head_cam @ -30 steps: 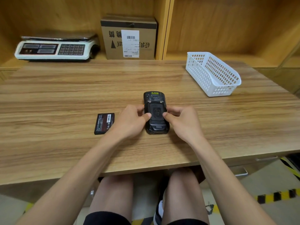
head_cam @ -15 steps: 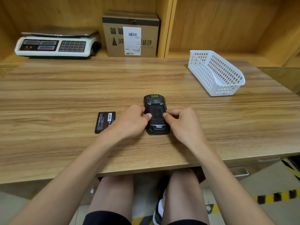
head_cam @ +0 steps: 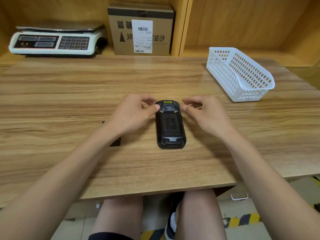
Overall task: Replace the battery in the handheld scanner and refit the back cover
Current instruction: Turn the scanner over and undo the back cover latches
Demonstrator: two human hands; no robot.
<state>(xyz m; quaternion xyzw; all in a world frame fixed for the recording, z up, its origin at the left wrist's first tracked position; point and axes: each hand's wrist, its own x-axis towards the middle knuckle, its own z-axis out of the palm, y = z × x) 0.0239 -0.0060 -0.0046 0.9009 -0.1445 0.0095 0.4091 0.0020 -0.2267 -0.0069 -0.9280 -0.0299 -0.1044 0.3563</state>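
Observation:
The black handheld scanner point(head_cam: 170, 125) lies face down in the middle of the wooden table point(head_cam: 69, 94), its back cover in place. My left hand point(head_cam: 133, 115) is at its top-left corner, fingers curled, with the thumb tip pressing beside the left brass screw. At the top-right corner my right hand point(head_cam: 206, 115) has thumb and forefinger close together by the scanner's edge and holds nothing. A loose black battery point(head_cam: 116, 142) lies left of the scanner, mostly hidden under my left forearm.
A white perforated basket point(head_cam: 242, 75) stands at the table's far right. On the shelf behind are a weighing scale point(head_cam: 53, 41) on the left and a cardboard box point(head_cam: 140, 30) in the middle. The table's front edge is near my knees.
Both hands have slid from the middle of the back cover up to the scanner's top corners. My left forearm now covers most of the battery. The scanner has stayed in place.

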